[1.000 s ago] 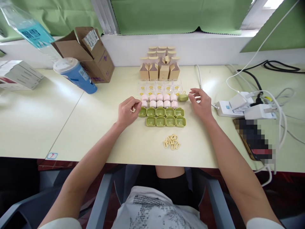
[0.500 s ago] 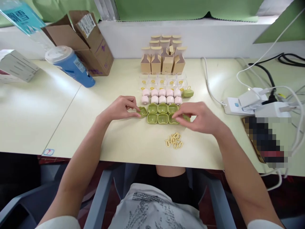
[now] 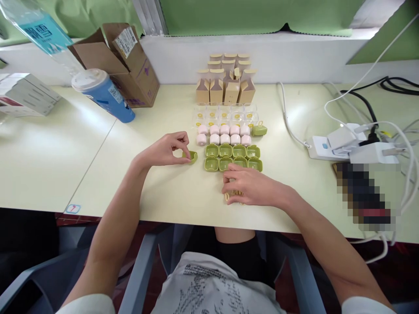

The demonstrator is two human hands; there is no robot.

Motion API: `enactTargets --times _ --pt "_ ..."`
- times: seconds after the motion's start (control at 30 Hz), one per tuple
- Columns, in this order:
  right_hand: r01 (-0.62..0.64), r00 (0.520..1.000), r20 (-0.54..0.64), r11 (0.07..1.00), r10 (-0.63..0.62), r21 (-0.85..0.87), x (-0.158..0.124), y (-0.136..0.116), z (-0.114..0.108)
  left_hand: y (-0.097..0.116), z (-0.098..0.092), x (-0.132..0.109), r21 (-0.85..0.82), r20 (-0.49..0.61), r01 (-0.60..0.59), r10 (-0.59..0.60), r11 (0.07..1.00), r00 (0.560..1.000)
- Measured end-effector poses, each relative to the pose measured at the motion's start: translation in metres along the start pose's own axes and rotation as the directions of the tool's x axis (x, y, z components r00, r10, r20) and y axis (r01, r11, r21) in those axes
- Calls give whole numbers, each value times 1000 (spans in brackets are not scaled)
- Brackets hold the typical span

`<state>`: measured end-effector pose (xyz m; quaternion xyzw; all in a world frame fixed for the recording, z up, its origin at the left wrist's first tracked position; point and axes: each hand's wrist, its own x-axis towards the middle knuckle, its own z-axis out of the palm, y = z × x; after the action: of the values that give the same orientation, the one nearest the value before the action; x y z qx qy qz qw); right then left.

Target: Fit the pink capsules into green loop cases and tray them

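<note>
My left hand (image 3: pixel 168 149) pinches a small green square cup (image 3: pixel 194 157) between thumb and fingers, just off the table and left of the rows. Beside it, several matching green cups (image 3: pixel 225 150) stand in two rows. My right hand (image 3: pixel 245 185) reaches down over a little heap of pale yellow loops (image 3: pixel 226 197), thumb and forefinger apart around them. Most of the heap is hidden under that hand. Behind the green cups sit two rows of pinkish-white rounded pieces (image 3: pixel 224 139), with a green piece with a loop on top (image 3: pixel 259 130) to their right.
Clear plastic cases (image 3: pixel 224 114) and open small cardboard boxes (image 3: pixel 231 92) line up toward the wall. A blue cup (image 3: pixel 108 98) and a large carton (image 3: pixel 139 78) stand at the left. A power strip (image 3: pixel 322 147), cables and a blurred phone (image 3: pixel 363 192) lie on the right.
My right hand has moved from the right end of the green cups down toward me, over the yellow loops. The cup in my left hand has shifted slightly left, away from the rows.
</note>
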<state>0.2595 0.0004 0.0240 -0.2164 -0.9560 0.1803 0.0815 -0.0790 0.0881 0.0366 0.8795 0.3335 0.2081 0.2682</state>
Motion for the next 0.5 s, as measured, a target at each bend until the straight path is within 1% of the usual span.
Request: enactTargets --times 0.07,0.13,0.2,0.27,0.33,0.37,0.4,0.43,0.5 --pt "29 992 -126 996 -18 90 2 4 4 0 -4 -1 -47 -43 8 -10 999 999" --pt "54 954 -301 974 15 221 5 7 7 -1 -5 0 -174 -117 3 -23 985 993" --pt "53 880 -457 927 133 371 7 8 8 -1 2 2 -382 -188 -22 -54 924 981" --pt "33 775 -559 865 293 500 10 9 8 2 15 7 -597 -205 -42 -101 801 974" --pt "44 665 -617 803 421 595 12 10 8 8 33 12 -737 -177 -37 -139 675 974" --pt "64 617 -633 772 468 632 13 11 8 12 41 15 -775 -165 -33 -151 631 975" --pt "90 579 -641 742 504 665 14 12 8 16 49 17 -802 -152 -28 -158 597 976" --pt "125 549 -646 712 530 691 15 13 8 19 56 19 -821 -141 -26 -158 570 977" --pt "195 518 -645 656 562 729 16 14 9 25 66 21 -845 -130 -28 -154 535 979"
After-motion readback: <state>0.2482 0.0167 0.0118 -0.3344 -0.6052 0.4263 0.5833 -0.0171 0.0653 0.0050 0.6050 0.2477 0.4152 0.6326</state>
